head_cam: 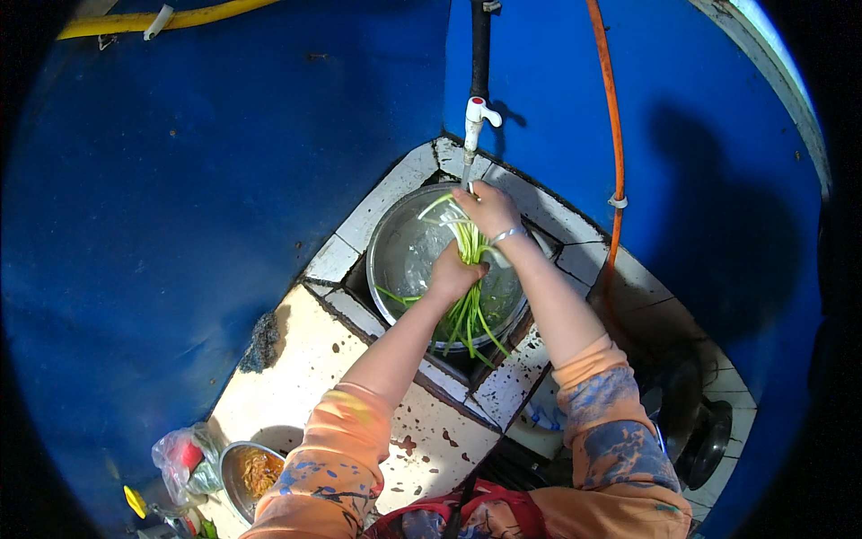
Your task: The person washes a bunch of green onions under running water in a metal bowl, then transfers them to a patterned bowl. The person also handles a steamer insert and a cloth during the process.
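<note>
A bundle of green onions (469, 246) is held over a round metal basin (374, 283) with water in it. My left hand (455, 271) is closed around the middle of the stems. Higher up, my right hand (490, 209) grips at their white ends, its fingertips partly hidden from view. The green leaves hang down towards me, some across the basin's near rim. A thin stream of water (465, 176) runs from the white tap (474, 124) close to my right fingers. A loose green leaf (397, 295) lies in the basin on the left.
White tiles (397, 185) edge the recess around the basin. A dark scouring pad (261, 342) lies by the left wall. Lower left are a bowl of brownish food (259, 471) and a plastic bag (185, 458). An orange hose (614, 155) hangs at right, above dark cookware (707, 441).
</note>
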A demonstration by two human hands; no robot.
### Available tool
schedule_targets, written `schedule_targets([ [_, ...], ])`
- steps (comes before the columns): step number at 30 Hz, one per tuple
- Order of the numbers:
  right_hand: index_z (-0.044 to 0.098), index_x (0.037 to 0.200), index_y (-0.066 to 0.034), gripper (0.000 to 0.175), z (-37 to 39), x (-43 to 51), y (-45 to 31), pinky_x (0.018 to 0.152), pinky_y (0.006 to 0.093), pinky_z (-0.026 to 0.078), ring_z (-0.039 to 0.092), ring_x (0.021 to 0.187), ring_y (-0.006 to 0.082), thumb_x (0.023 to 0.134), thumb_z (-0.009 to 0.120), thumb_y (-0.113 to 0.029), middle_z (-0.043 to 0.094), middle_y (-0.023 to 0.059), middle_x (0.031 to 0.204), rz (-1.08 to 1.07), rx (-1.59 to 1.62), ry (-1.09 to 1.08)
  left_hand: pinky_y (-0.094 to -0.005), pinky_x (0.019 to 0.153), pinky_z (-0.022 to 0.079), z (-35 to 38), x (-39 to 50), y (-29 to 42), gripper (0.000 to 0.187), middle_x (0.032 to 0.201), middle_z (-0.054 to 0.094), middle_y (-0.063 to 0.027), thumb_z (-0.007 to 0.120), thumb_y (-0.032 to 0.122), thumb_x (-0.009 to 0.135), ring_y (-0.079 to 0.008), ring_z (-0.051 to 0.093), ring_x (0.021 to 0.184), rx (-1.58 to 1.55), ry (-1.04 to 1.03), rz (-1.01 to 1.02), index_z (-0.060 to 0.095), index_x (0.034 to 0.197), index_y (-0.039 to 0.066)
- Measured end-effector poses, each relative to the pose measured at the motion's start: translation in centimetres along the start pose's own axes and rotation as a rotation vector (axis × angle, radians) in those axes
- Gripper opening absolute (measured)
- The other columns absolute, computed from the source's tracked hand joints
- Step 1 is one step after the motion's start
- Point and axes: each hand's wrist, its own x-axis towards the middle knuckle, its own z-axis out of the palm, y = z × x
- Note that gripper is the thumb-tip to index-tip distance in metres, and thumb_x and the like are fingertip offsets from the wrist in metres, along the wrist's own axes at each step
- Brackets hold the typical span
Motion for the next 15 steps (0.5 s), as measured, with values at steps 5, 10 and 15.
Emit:
schedule_targets([
  [5, 0.060, 0.091, -0.0034, 0.037, 2.6, 2.3, 5.6, 0.070, 0.0409, 0.048, 0.060, 0.078, 0.0336, 0.082, 0.056, -0.039, 0.062, 0.0190, 0.084, 0.486, 0.211, -0.208, -0.0373, 0.083, 0.046, -0.8, 0.1, -1.4, 0.057, 0.101, 0.060, -0.0181, 0.077, 0.027, 0.063, -0.0330, 0.059, 0.094, 0.179, 0.157, -0.213, 0.052, 0.106, -0.001],
  [10, 0.061, 0.093, -0.0084, 0.038, 5.6, 1.1, 7.7, 0.080, 0.0459, 0.045, 0.057, 0.095, 0.0362, 0.084, 0.045, -0.041, 0.060, 0.0204, 0.101, 0.250, -0.287, -0.097, -0.0364, 0.092, 0.042, -2.4, 1.2, -2.5, 0.067, 0.120, 0.052, -0.0166, 0.068, 0.048, 0.069, -0.0293, 0.049, 0.114, 0.779, 0.213, -0.320, 0.050, 0.113, 0.001],
  [15, 0.059, 0.094, -0.0089, 0.038, 7.1, 0.4, 7.4, 0.076, 0.0491, 0.046, 0.059, 0.087, 0.0400, 0.086, 0.043, -0.042, 0.061, 0.0212, 0.095, 0.251, -0.376, 0.151, -0.0360, 0.090, 0.043, -2.9, 2.1, -3.7, 0.070, 0.110, 0.059, -0.0205, 0.059, 0.056, 0.075, -0.0294, 0.056, 0.107, 0.494, 0.113, -0.479, 0.052, 0.118, 0.001],
])
